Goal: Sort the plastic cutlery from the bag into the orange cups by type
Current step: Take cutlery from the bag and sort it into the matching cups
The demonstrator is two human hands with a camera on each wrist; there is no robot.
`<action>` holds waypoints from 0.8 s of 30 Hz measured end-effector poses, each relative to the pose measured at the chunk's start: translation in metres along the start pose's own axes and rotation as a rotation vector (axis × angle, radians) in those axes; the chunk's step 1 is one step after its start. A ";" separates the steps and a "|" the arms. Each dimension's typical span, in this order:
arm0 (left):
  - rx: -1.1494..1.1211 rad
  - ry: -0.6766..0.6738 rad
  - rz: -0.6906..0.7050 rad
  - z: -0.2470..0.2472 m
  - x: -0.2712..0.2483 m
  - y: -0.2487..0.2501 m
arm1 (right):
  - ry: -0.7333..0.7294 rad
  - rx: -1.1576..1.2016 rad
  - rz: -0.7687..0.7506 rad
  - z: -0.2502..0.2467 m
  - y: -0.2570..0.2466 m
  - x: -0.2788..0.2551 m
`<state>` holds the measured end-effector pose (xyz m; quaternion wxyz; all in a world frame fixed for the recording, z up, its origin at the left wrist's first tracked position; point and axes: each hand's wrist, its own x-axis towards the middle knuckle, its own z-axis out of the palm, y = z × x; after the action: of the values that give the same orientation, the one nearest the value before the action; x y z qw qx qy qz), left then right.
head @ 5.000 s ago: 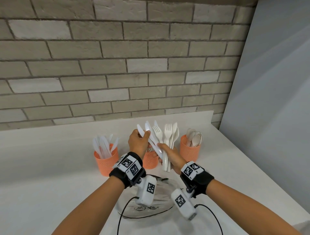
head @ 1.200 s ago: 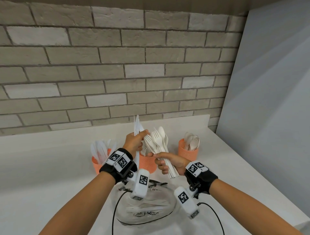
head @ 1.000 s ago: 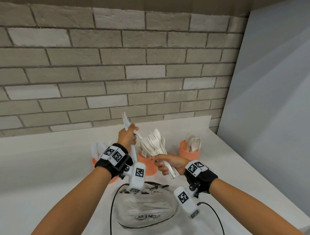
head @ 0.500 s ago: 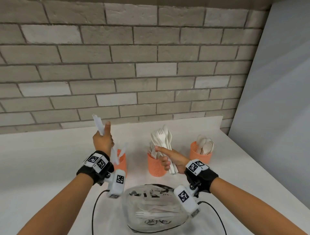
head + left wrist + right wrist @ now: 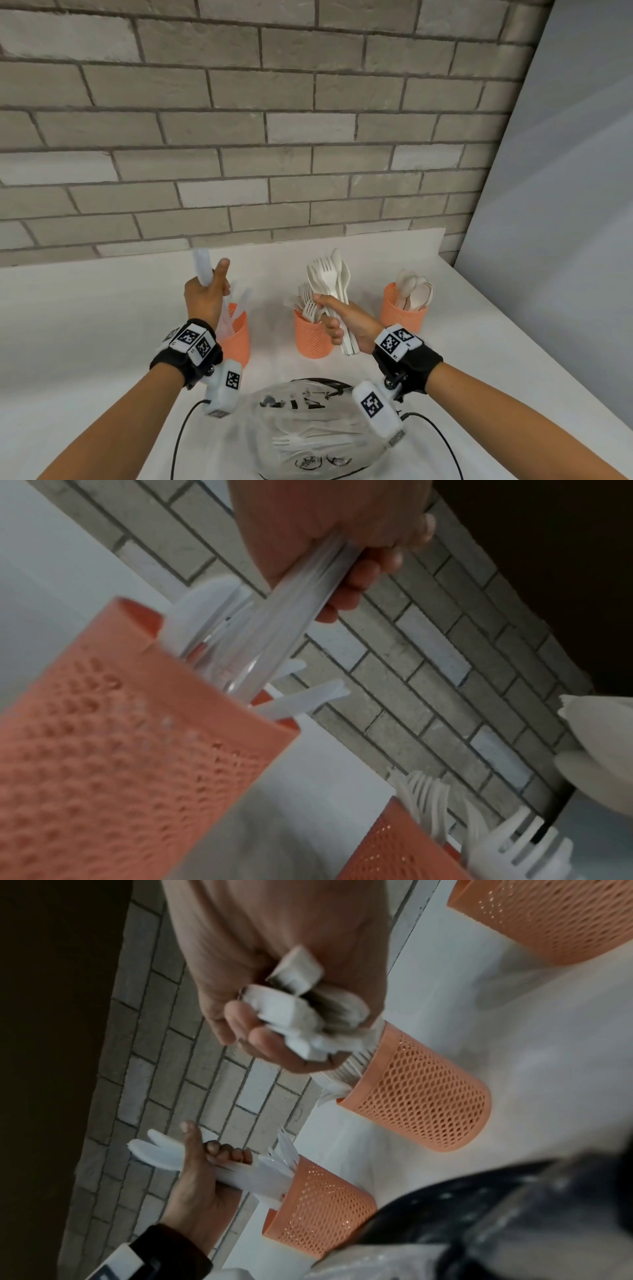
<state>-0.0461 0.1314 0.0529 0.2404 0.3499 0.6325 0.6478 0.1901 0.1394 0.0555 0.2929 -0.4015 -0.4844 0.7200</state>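
knives (image 5: 224, 320) motion-blurred; left hand (image 5: 205, 297) hides left cup (image 5: 237, 337) rim.

Three orange cups stand on the worktop (image 5: 102, 325): the knife cup (image 5: 236, 337), the fork cup (image 5: 313, 337) to its right, and the spoon cup (image 5: 404, 313) further right. One clear bag (image 5: 318, 431) lies nearer than the fork cup. Two hands show.

The person is going bare-armed, with no sleeves showing, and is wearing a black fabric wristband (image 5: 185, 361) behind the left hand (image 5: 205, 297) and another black wristband (image 5: 409, 365) behind the right hand (image 5: 346, 317). Each band is carrying white blocks printed with black-and-white square markers on top, and a white camera housing (image 5: 224, 389) with its own square marker is hanging beneath the left wrist, matched by a second housing (image 5: 376, 409) under the right. A thin black cable (image 5: 178, 442) is trailing from each housing, joined to the band by a small dark metal fitting.
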 end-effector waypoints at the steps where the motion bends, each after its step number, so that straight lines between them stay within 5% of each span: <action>1: 0.017 -0.020 -0.003 0.000 0.000 -0.005 | 0.011 -0.011 -0.001 0.000 0.000 0.000; 14: 0.378 -0.105 0.141 0.001 -0.003 -0.023 | 0.055 0.003 -0.026 0.004 0.002 0.000; 18: 0.492 -0.069 0.287 -0.001 -0.004 -0.013 | 0.057 0.035 -0.027 0.004 0.002 -0.001; 21: 0.419 -0.015 0.421 0.006 -0.014 0.008 | 0.070 0.047 -0.042 0.006 0.002 -0.001; 24: 0.262 -0.110 0.390 0.022 -0.033 0.031 | 0.113 0.028 -0.078 0.010 0.003 0.000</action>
<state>-0.0049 0.1183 0.0775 0.0976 0.5283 0.6177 0.5743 0.1817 0.1339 0.0550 0.3532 -0.4181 -0.4724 0.6909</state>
